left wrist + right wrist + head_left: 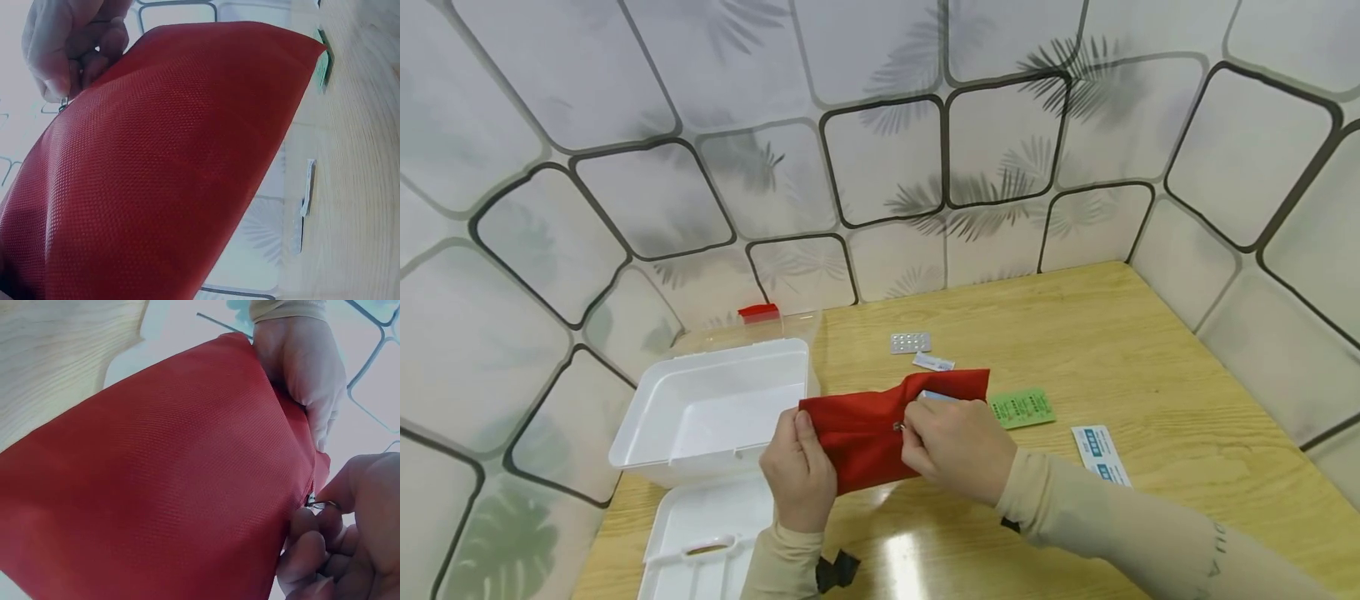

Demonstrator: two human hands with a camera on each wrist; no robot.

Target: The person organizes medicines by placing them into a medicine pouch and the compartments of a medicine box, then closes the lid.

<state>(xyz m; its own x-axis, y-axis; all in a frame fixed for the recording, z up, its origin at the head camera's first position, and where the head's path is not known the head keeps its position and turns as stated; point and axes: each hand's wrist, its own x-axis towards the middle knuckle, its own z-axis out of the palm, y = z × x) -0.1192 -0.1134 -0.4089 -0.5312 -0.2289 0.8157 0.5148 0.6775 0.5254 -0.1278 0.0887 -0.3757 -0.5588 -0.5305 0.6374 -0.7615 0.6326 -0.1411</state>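
Observation:
A red zippered pouch (868,454) is held up in front of me, above the table. My left hand (801,467) grips its left end, thumb on the near face. At the pouch's zipper, my right hand (958,442) pinches the small metal zipper pull (320,503) between thumb and fingers. A pale blue and white item (936,396) peeks out at the pouch's opening just behind the right hand; its kind is hidden. In the left wrist view the pouch (162,150) covers most of the picture, with the right hand (75,50) at its upper edge.
On the left stands an open white plastic box (722,408), with its white tray or lid (707,533) in front. Beyond the pouch lie a silver blister pack (910,342) and a small white packet (933,361). Rightward are a green blister sheet (1022,408) and a white-and-teal packet (1101,454).

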